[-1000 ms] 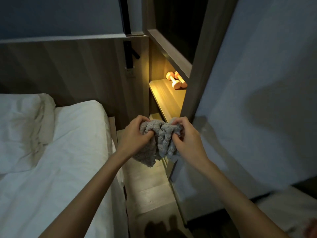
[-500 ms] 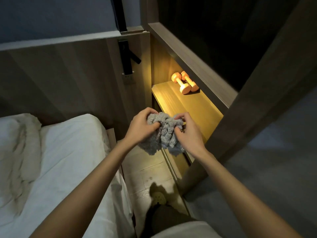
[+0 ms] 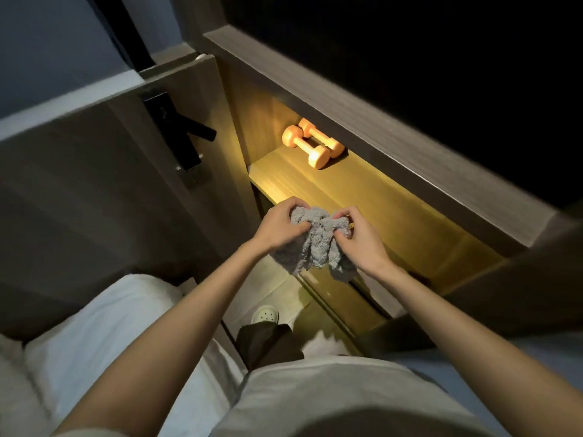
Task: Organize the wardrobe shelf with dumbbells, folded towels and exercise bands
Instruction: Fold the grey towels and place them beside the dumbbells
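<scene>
Above the front edge of the lit wardrobe shelf [image 3: 372, 197], near its left end, the person held a grey towel [image 3: 310, 247] bunched between both hands. The left hand [image 3: 277, 227] gripped the towel's upper left part, its fingers curled over the fabric and the thumb pressed into it. The right hand [image 3: 362, 244] pinched the upper right fold between thumb and curled fingers. The two hands sat close together with only the crumpled cloth between them. The towel was not folded; its loose ends hung below the hands in front of the shelf's edge, and whether any of it touched the shelf could not be told.

Two orange dumbbells [image 3: 310, 146] lay side by side, touching, in the back left corner of the shelf, partly under the board above, well apart from the hands. The rest of the shelf glowed in warm yellow light.

A black handle fitting [image 3: 176, 134] sat on the wooden panel left of the shelf. A bed [image 3: 104, 335] with white bedding filled the lower left. On the floor below the hands showed a pale slipper [image 3: 265, 314] above a dark trouser leg [image 3: 265, 343].
</scene>
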Action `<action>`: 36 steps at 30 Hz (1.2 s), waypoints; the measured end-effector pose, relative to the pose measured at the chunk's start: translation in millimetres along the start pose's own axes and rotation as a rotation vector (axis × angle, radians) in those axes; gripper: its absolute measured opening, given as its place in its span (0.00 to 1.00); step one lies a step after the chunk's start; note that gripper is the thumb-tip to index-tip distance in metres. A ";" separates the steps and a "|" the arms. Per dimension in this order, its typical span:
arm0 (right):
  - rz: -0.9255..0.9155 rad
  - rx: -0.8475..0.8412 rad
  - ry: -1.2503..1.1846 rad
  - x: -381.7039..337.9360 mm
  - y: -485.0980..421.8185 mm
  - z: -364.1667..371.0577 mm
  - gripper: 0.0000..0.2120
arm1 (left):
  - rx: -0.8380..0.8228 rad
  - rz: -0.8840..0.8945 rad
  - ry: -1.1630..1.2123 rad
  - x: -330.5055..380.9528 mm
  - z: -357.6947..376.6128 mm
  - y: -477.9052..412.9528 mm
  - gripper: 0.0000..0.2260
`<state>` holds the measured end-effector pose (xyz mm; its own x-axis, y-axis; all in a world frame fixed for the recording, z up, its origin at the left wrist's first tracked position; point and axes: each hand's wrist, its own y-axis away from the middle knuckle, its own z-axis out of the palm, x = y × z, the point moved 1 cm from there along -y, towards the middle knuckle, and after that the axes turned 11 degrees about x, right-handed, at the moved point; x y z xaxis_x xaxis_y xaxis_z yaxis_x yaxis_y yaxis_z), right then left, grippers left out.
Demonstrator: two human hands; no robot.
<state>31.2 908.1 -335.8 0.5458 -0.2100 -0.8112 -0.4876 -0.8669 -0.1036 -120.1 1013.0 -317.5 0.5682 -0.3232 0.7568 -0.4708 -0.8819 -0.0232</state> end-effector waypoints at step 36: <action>0.142 0.925 0.126 0.3 -5.3 199.1 0.11 | -0.255 0.532 0.376 -208.8 -7.5 -144.7 0.12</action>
<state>-101.8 1002.7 -450.1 0.4830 -0.3807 -0.7885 -0.8729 -0.1380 -0.4680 -175.7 1210.7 -467.2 -0.0336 -0.5076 0.8609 -0.7901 -0.5140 -0.3340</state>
